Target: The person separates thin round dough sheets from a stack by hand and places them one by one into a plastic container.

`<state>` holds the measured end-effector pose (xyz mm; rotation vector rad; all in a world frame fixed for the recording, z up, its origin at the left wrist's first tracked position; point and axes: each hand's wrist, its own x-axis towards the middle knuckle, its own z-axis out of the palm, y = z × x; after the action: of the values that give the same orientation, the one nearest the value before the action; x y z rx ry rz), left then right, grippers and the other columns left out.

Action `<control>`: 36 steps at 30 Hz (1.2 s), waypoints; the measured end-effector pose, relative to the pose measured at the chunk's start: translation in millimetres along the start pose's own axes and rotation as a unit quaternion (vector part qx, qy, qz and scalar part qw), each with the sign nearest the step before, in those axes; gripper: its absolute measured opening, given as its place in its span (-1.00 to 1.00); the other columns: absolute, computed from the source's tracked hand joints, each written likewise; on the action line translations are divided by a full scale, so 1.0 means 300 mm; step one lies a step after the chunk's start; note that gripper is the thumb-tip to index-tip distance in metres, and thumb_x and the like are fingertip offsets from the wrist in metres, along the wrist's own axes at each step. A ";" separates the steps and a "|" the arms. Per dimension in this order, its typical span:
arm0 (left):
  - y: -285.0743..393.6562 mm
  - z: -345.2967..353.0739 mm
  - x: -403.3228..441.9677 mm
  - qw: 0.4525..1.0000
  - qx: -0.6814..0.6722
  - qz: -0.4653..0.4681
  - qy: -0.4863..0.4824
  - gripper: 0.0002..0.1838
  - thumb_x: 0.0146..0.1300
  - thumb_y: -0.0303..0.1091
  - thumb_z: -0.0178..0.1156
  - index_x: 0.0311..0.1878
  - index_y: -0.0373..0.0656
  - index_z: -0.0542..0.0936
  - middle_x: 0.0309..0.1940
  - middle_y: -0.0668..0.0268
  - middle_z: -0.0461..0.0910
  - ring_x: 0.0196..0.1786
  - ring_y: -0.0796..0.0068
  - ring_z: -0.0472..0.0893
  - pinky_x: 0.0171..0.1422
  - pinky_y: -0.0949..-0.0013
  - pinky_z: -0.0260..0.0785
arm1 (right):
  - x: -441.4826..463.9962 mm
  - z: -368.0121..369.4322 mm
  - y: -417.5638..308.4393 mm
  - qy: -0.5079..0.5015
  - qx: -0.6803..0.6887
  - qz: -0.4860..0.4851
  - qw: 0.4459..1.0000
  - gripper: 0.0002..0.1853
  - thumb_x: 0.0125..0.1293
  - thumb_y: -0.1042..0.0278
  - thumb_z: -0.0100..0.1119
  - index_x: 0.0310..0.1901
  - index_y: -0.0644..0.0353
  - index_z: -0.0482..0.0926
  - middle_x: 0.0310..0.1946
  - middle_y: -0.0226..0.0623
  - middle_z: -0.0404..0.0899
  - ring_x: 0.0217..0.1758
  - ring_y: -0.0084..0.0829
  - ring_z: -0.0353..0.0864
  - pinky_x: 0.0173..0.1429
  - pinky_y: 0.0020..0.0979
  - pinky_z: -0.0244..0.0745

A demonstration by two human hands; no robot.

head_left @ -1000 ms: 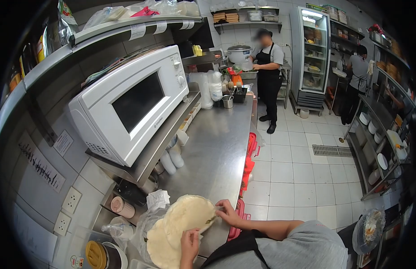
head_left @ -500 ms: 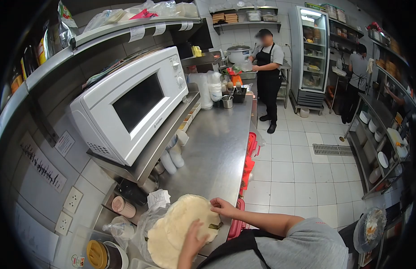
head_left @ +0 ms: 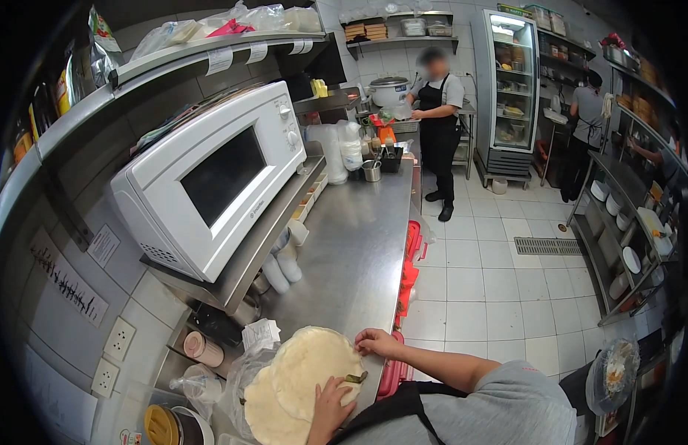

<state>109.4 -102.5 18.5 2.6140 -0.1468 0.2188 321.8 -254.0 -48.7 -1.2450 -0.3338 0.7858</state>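
Observation:
Two pale round flatbreads overlap on clear plastic at the counter's near end, the upper flatbread [head_left: 310, 363] partly covering the lower flatbread [head_left: 262, 404]. A dark green strip [head_left: 355, 378] shows at the upper one's right edge. My left hand [head_left: 332, 404] rests on the upper flatbread's lower part, fingers apart. At that flatbread's upper right edge is my right hand [head_left: 377, 343], its fingers curled and pressed together; what they hold, if anything, is too small to make out.
A white microwave [head_left: 218, 178] stands on a shelf left of the steel counter [head_left: 344, 259]. Crumpled paper [head_left: 261, 334] and a pink-lidded container [head_left: 203, 347] are near the flatbreads. One person [head_left: 437, 126] works at the far end, another person [head_left: 585, 130] farther right.
My left hand has moved onto the upper flatbread near the green strip. My right hand let go of the flatbread's raised edge, which now lies flatter, and has stayed close to it.

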 end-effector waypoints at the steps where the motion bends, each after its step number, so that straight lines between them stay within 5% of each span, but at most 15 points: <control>1: -0.022 0.001 0.001 1.000 -0.014 0.001 -0.003 -0.74 -0.03 -0.20 0.36 -0.26 -0.06 0.66 0.10 0.30 0.49 0.29 0.10 0.35 0.31 -0.35 0.00 | -0.003 0.000 -0.002 0.000 0.004 0.002 1.000 -0.81 0.30 0.52 0.06 -0.07 0.35 0.44 -0.20 -0.22 0.56 -0.11 -0.41 0.61 -0.04 -0.41 0.60; 8: 0.024 -0.015 0.013 1.000 0.004 -0.009 0.003 -0.88 0.00 -0.34 0.29 -0.37 -0.13 0.62 -0.09 0.33 0.60 0.18 0.15 0.45 0.35 -0.17 0.01 | 0.000 -0.008 -0.004 -0.007 0.046 0.012 0.999 -0.81 0.31 0.53 0.04 -0.07 0.35 0.43 -0.21 -0.22 0.55 -0.13 -0.40 0.60 -0.04 -0.39 0.61; 11: 0.035 -0.052 0.041 0.988 -0.133 -0.067 0.043 -0.90 0.05 -0.37 0.29 -0.38 -0.16 0.61 -0.14 0.27 0.62 -0.05 0.25 0.61 0.24 -0.08 0.22 | 0.004 -0.010 0.003 -0.008 0.056 0.017 0.998 -0.81 0.31 0.53 0.05 -0.07 0.35 0.43 -0.21 -0.21 0.54 -0.13 -0.40 0.60 -0.04 -0.38 0.61; 15: 0.048 -0.150 0.090 0.950 -0.261 -0.042 0.166 -0.89 0.13 -0.50 0.24 -0.27 -0.24 0.56 -0.23 0.22 0.65 -0.26 0.48 0.61 -0.13 0.46 0.43 | 0.016 -0.018 0.010 -0.016 0.062 0.024 0.998 -0.80 0.31 0.50 0.07 -0.06 0.33 0.43 -0.19 -0.22 0.54 -0.10 -0.41 0.59 -0.04 -0.38 0.60; 18: 0.085 -0.271 0.095 0.848 -0.460 -0.121 0.232 -0.89 0.18 -0.48 0.22 -0.23 -0.27 0.55 -0.27 0.29 0.64 -0.28 0.57 0.56 -0.12 0.48 0.41 | 0.002 0.005 -0.011 -0.011 0.049 0.022 0.998 -0.75 0.32 0.41 0.09 -0.01 0.29 0.42 -0.15 -0.27 0.54 -0.02 -0.43 0.56 0.00 -0.36 0.56; 23: 0.056 -0.415 0.056 0.780 -0.524 -0.134 0.315 -0.92 0.25 -0.43 0.15 -0.27 -0.23 0.54 -0.26 0.32 0.62 -0.24 0.63 0.54 -0.05 0.56 0.35 | -0.064 0.098 -0.088 0.015 0.003 0.004 1.000 -0.60 0.37 0.13 0.06 0.09 0.22 0.41 -0.11 -0.39 0.53 0.03 -0.52 0.50 0.09 -0.39 0.41; 25: -0.033 -0.405 0.038 0.762 -0.537 -0.134 0.336 -0.93 0.26 -0.43 0.14 -0.26 -0.22 0.52 -0.31 0.34 0.61 -0.26 0.65 0.53 -0.08 0.58 0.34 | -0.048 0.091 -0.047 -0.089 0.097 0.049 0.990 -0.58 0.37 0.06 0.05 0.07 0.21 0.44 -0.14 -0.41 0.54 -0.02 -0.57 0.50 0.08 -0.44 0.38; 26: -0.108 -0.385 0.019 0.778 -0.505 -0.156 0.340 -0.93 0.26 -0.44 0.14 -0.25 -0.23 0.52 -0.32 0.34 0.60 -0.26 0.64 0.53 -0.08 0.57 0.34 | -0.038 0.087 -0.025 -0.140 0.144 0.070 0.977 -0.57 0.37 0.02 0.05 0.06 0.20 0.45 -0.15 -0.42 0.54 -0.05 -0.59 0.49 0.07 -0.46 0.37; 31: -0.325 -0.252 -0.072 0.835 -0.312 -0.279 0.357 -0.90 0.23 -0.50 0.13 -0.22 -0.32 0.50 -0.26 0.25 0.57 -0.16 0.50 0.55 0.06 0.43 0.36 | -0.046 0.106 -0.025 -0.095 -0.094 0.022 0.991 -0.78 0.34 0.22 0.12 -0.13 0.18 0.52 -0.34 -0.53 0.49 -0.32 -0.63 0.47 -0.18 -0.52 0.38; 33: -0.287 -0.210 -0.079 0.879 -0.200 -0.252 0.351 -0.85 0.20 -0.53 0.13 -0.16 -0.34 0.49 -0.21 0.18 0.56 -0.08 0.40 0.54 0.10 0.40 0.34 | -0.020 0.103 0.015 -0.099 -0.104 0.010 0.990 -0.83 0.33 0.27 0.13 -0.14 0.14 0.51 -0.36 -0.55 0.47 -0.36 -0.62 0.47 -0.23 -0.53 0.37; 36: -0.210 -0.115 -0.044 0.937 -0.146 -0.128 0.292 -0.75 0.18 -0.55 0.16 -0.05 -0.31 0.48 -0.08 0.20 0.50 0.02 0.43 0.49 0.08 0.46 0.40 | -0.061 0.121 -0.016 -0.149 0.164 0.126 0.967 -0.85 0.33 0.27 0.13 -0.13 0.08 0.50 -0.35 -0.53 0.50 -0.32 -0.58 0.51 -0.18 -0.51 0.41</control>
<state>101.1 -30.1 15.3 2.1389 0.3404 0.7973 288.1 -241.2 -29.3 -0.8652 -0.2758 1.2008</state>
